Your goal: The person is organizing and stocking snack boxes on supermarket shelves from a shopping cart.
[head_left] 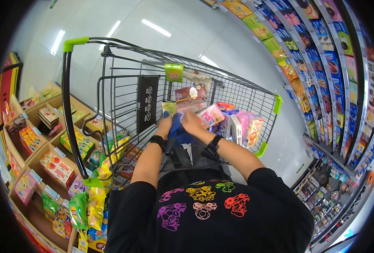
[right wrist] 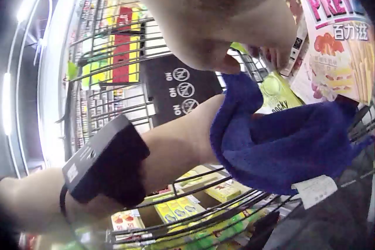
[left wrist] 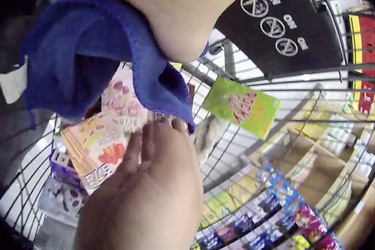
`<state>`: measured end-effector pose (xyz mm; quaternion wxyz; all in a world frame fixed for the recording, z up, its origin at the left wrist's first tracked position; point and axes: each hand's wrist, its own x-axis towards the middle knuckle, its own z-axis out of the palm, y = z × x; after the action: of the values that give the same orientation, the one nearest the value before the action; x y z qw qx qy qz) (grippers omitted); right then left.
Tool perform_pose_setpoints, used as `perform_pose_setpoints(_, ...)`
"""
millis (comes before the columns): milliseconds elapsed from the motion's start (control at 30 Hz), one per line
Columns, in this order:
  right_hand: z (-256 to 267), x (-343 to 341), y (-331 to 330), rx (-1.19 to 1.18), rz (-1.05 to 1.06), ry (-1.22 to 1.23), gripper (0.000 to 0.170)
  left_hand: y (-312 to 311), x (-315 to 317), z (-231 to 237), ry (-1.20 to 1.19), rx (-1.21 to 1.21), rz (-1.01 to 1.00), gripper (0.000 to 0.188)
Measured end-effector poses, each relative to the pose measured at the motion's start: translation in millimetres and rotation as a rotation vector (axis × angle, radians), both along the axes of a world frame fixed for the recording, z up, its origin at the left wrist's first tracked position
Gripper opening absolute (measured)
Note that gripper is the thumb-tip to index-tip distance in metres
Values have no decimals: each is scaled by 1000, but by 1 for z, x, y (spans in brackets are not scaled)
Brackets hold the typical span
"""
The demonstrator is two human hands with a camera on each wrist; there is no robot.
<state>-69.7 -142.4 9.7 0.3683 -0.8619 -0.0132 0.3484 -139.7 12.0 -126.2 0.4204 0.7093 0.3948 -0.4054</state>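
Observation:
A blue cloth [head_left: 179, 130] with a white label [right wrist: 315, 190] hangs between my two hands over the cart basket. My left hand [head_left: 165, 124] holds it from the left, its fingers partly hidden behind the fabric in the right wrist view. From the other side, my right hand [head_left: 190, 122] pinches the cloth, fingertips at its edge in the left wrist view. Below the hands lie a pink Pretz box [head_left: 211, 116], a brown box [head_left: 190, 93] and a green box [head_left: 168, 108]. A green Pocky box [left wrist: 243, 107] stands at the basket's far side.
The black wire cart [head_left: 254, 95] surrounds my hands, with a black sign panel [head_left: 147, 103] inside. More colourful packages [head_left: 254, 128] lie at its right end. Wooden snack bins [head_left: 43, 145] stand on the left, packed shelves [head_left: 321, 63] on the right.

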Motion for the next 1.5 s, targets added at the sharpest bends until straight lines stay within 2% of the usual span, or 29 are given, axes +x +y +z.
perform_pose_setpoints(33, -22, 4, 8, 2, 0, 112, 50, 7, -3, -7, 26, 34, 142, 56)
perform_pose_setpoints(67, -43, 5, 14, 2, 0, 227, 47, 12, -6, -15, 19, -63, 195, 56)
perform_pose_setpoints(133, -79, 1, 26, -81, -65, 218, 40, 27, -8, -20, 5, -248, 302, 57)
perform_pose_setpoints(167, -101, -3, 30, -77, -99, 209, 40, 32, -20, -54, 3, -406, 319, 61)
perform_pose_setpoints(200, -118, -5, 35, -70, -135, 197, 39, 32, -18, -49, -23, -327, 301, 64)
perform_pose_setpoints(233, -98, 15, 41, 111, -101, 337, 42, 25, -10, -36, -47, -250, 279, 68)
perform_pose_setpoints(267, -96, 17, 48, 31, -161, 349, 44, 19, -7, -28, -73, -174, 256, 72)
perform_pose_setpoints(300, -97, 17, 55, -49, -221, 356, 45, 17, -12, -36, -66, -310, 409, 83)
perform_pose_setpoints(333, -105, 15, 60, -131, -281, 361, 47, 16, -11, -30, -68, -305, 414, 84)
perform_pose_setpoints(367, -138, -1, 58, -122, -345, 310, 49, 13, -10, -22, -73, -300, 418, 86)
perform_pose_setpoints(400, -142, 2, 61, -158, -304, 258, 50, 12, -3, -13, -82, -295, 421, 87)
perform_pose_setpoints(467, -133, 2, 63, -234, -226, 165, 52, 12, -2, -2, -54, -417, 575, 79)
perform_pose_setpoints(500, -128, 1, 64, -210, -229, 85, 43, 13, -3, 1, -47, -494, 670, 77)
perform_pose_setpoints(533, -121, 3, 62, -181, -179, 139, 40, 14, -1, 5, -49, -573, 764, 75)
perform_pose_setpoints(600, -100, 13, 55, -120, -79, 232, 34, 19, 3, 16, 4, -489, 647, 68)
perform_pose_setpoints(633, -84, 15, 54, -92, -43, 132, 28, 22, 6, 23, 25, -445, 587, 65)
perform_pose_setpoints(733, -24, 32, 45, 97, 102, -299, 29, 32, 23, 64, -153, -453, 386, 58)
perform_pose_setpoints(767, -1, 40, 43, 104, 137, -346, 29, 33, 31, 83, -133, -339, 343, 53)
perform_pose_setpoints(867, 67, 53, 28, 371, 47, -319, 33, 36, 49, 148, -38, -643, 805, 49)
perform_pose_setpoints(933, 111, 54, 12, 466, 132, -515, 35, 32, 36, 190, -598, -741, 480, 41)
perform_pose_setpoints(1000, 155, 52, -8, 571, 246, -699, 39, 9, 47, 233, -347, -1211, 1245, 41)
perform_pose_setpoints(1033, 178, 49, -21, 628, 323, -782, 41, -5, 46, 271, -400, -1141, 1305, 37)
perform_pose_setpoints(1133, 223, 20, -51, 662, 472, -1070, 46, -42, 25, 357, -522, -1378, 1130, 51)
perform_pose_setpoints(1167, 246, 8, -66, 618, 510, -1162, 45, -54, 18, 372, -528, -1242, 1104, 55)
perform_pose_setpoints(1200, 268, -4, -80, 569, 549, -1253, 45, -64, 6, 386, -566, -1283, 1023, 53)
perform_pose_setpoints(1267, 297, -27, -109, 403, 590, -1404, 47, -80, -16, 394, -585, -1189, 809, 49)
perform_pose_setpoints(1333, 327, -44, -135, 400, 600, -1354, 52, -106, -36, 416, -573, -1079, 749, 47)
perform_pose_setpoints(1433, 347, -63, -178, 361, 746, -1186, 58, -137, -58, 428, -536, -1181, 680, 50)
perform_pose_setpoints(1500, 338, -77, -194, 452, 659, -1149, 61, -155, -68, 433, -524, -1283, 714, 50)
